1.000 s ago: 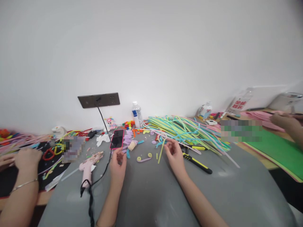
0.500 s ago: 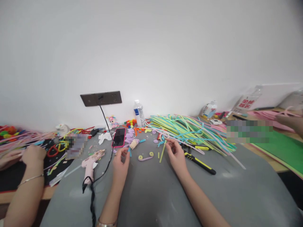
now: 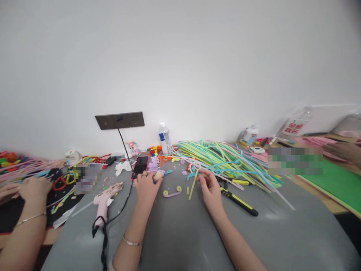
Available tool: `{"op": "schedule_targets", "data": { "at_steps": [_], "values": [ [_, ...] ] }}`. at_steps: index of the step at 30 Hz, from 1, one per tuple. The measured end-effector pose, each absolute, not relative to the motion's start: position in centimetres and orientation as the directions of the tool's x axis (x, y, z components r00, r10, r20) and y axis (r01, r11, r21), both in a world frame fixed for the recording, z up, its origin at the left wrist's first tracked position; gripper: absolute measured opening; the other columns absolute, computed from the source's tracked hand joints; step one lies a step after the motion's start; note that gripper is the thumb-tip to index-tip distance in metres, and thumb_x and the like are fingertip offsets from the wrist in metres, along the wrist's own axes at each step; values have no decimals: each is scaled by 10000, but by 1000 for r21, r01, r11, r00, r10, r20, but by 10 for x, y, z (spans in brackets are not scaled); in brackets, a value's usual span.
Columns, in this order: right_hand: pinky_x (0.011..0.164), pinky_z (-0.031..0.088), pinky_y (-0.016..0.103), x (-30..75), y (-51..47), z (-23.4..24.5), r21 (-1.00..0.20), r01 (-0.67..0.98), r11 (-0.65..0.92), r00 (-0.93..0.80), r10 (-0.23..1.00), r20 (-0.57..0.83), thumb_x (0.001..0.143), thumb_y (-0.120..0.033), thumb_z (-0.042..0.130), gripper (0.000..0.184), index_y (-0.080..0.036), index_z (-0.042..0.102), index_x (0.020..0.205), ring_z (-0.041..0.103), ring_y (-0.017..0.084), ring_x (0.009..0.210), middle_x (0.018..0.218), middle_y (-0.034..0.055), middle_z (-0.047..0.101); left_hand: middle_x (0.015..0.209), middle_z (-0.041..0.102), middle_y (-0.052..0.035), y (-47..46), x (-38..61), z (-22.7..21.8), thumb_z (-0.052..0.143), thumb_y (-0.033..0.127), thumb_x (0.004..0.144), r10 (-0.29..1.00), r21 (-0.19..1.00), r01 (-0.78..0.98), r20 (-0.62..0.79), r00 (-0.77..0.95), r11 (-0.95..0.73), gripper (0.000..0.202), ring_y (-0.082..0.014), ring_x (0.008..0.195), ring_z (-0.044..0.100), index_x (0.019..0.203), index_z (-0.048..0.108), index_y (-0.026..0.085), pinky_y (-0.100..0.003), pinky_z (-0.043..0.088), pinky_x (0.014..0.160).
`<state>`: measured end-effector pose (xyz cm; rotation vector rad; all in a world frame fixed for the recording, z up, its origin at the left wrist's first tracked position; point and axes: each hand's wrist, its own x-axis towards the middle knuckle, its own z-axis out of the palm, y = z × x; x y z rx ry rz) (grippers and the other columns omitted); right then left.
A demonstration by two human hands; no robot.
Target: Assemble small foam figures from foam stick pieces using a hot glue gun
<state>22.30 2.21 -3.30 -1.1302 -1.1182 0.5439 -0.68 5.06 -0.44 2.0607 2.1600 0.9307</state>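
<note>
My left hand (image 3: pixel 148 188) reaches palm down beside the phone, fingers curled over a small fuzzy cream-coloured piece (image 3: pixel 158 175). The hand hides part of that piece and what lies under the fingers. Fingertips pinched, my right hand (image 3: pixel 210 190) is just beside a yellow-green pipe cleaner (image 3: pixel 193 185); whatever it pinches is hidden. A pale pipe cleaner loop (image 3: pixel 194 166) shows above those fingertips. Between the hands lies a lavender strip with yellow coiled ends (image 3: pixel 172 194), near a short yellow-green piece (image 3: pixel 188 190). Lavender coils (image 3: pixel 153 165) are behind my left hand.
A heap of pipe cleaners (image 3: pixel 225 158) spreads at the back right. A black-and-yellow tool (image 3: pixel 239 201) lies beside my right hand. At left are a pink glue gun (image 3: pixel 101 205), its black cord and a phone (image 3: pixel 141 165). A bottle (image 3: pixel 165 139) stands behind. Other people's hands (image 3: pixel 35 190) work at both sides.
My left hand has moved forward and turned palm down over the cream-coloured piece, covering a blue bit seen by its fingertips before. My right hand has barely moved. The view shifted slightly.
</note>
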Motion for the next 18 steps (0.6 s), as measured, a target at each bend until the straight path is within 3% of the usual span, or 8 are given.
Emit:
{"op": "schedule_targets", "data": {
  "at_steps": [6, 12, 18],
  "values": [
    [667, 468, 311, 223, 23, -32, -915, 153, 374, 387, 829, 404, 914, -427, 590, 269, -210, 627, 1069, 590, 193, 702, 782, 24, 644, 1009, 737, -74, 53, -2, 0, 746, 303, 799, 904, 430, 897, 416, -97, -101, 144, -307, 984, 591, 931, 712, 255, -409, 383, 845],
    [665, 465, 311, 224, 23, -34, -919, 140, 369, 371, 841, 395, 920, -423, 585, 265, -213, 616, 1077, 587, 192, 701, 784, 23, 636, 932, 730, -48, 47, -10, 2, 742, 238, 765, 781, 651, 683, 595, -190, -330, 156, -268, 920, 632, 892, 652, 244, -390, 430, 846],
    [657, 462, 310, 225, 24, -36, -921, 119, 371, 367, 846, 388, 918, -434, 594, 273, -213, 606, 1079, 595, 197, 717, 803, 29, 639, 931, 686, -38, 23, -6, 9, 748, 338, 762, 762, 799, 453, 561, -324, -395, 221, -229, 917, 633, 893, 607, 229, -341, 462, 827]
  ]
}}
